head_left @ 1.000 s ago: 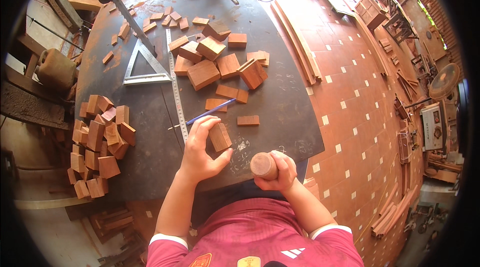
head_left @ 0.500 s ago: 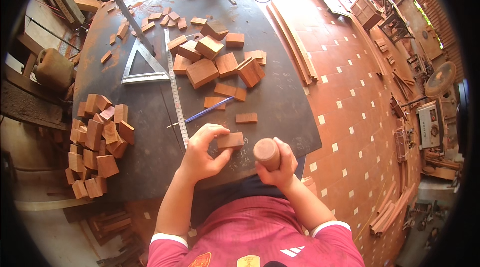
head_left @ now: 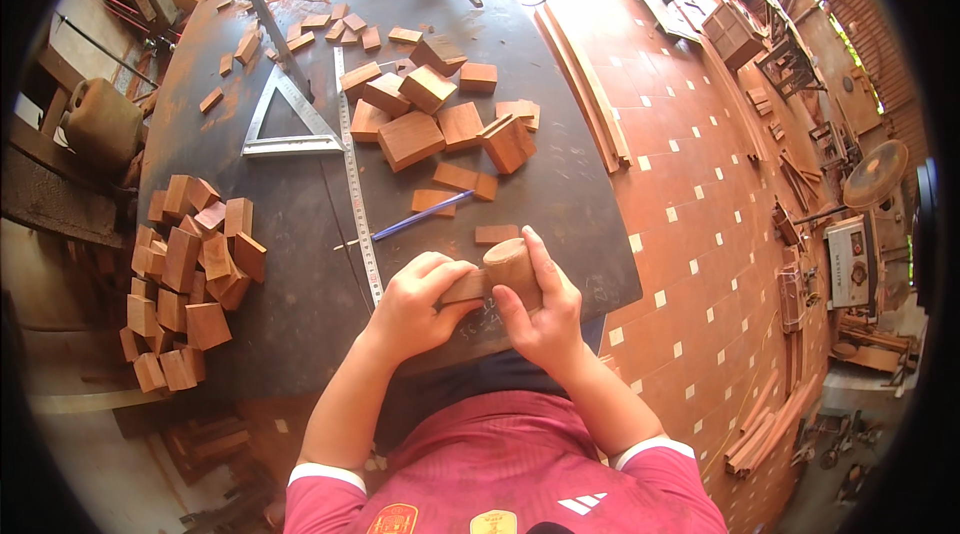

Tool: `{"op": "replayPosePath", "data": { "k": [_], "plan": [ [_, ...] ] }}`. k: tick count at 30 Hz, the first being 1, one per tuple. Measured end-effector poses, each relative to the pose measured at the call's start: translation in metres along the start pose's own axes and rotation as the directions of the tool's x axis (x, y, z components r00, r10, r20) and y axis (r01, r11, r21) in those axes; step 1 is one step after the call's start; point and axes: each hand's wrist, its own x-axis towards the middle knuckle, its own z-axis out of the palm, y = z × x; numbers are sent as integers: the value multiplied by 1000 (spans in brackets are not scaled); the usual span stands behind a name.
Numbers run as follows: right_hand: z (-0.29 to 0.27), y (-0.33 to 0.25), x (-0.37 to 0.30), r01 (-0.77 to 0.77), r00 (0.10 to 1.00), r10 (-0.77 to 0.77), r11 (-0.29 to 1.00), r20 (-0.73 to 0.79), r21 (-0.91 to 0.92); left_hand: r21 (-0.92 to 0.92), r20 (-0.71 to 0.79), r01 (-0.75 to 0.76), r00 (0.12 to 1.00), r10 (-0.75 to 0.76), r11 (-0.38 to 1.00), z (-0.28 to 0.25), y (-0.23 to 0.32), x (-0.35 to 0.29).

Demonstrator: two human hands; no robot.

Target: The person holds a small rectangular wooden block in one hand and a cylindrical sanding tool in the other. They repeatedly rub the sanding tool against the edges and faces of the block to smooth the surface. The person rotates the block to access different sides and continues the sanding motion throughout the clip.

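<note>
My left hand (head_left: 422, 302) pinches a small flat wooden block (head_left: 465, 288) between thumb and fingers, low over the dark table (head_left: 300, 294). My right hand (head_left: 543, 304) grips a thick round wooden cylinder (head_left: 510, 264), tilted, with its round end facing up and away. The cylinder's side meets the right end of the block, or very nearly so. Just beyond the cylinder lies a small block (head_left: 495, 234), partly hidden by it. A blue pen (head_left: 425, 215) rests on the table ahead of my left hand, across the edge of another block (head_left: 433, 200).
A pile of larger blocks (head_left: 411, 138) lies ahead, and a heap of blocks (head_left: 180, 259) sits at the table's left edge. A steel ruler (head_left: 352, 174) and a metal triangle square (head_left: 292, 145) lie between them. Long boards (head_left: 585, 84) lean beyond the right edge.
My right hand has moved left with the cylinder and tilted it against the block. My left hand has closed more around the block, which has turned slightly.
</note>
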Motion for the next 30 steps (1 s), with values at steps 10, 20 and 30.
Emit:
{"op": "replayPosePath", "data": {
  "k": [10, 20, 30],
  "plan": [
    [3, -2, 14, -29, 999, 32, 991, 19, -132, 15, -6, -36, 999, 36, 999, 4, 2, 2],
    [3, -7, -6, 33, 998, -41, 983, -41, -181, 24, -33, -12, 999, 12, 1000, 6, 1, 2],
    [-1, -12, -13, 74, 997, -81, 971, -20, -227, 78, -115, -4, 993, 13, 997, 14, 1, 0]
  ]
}}
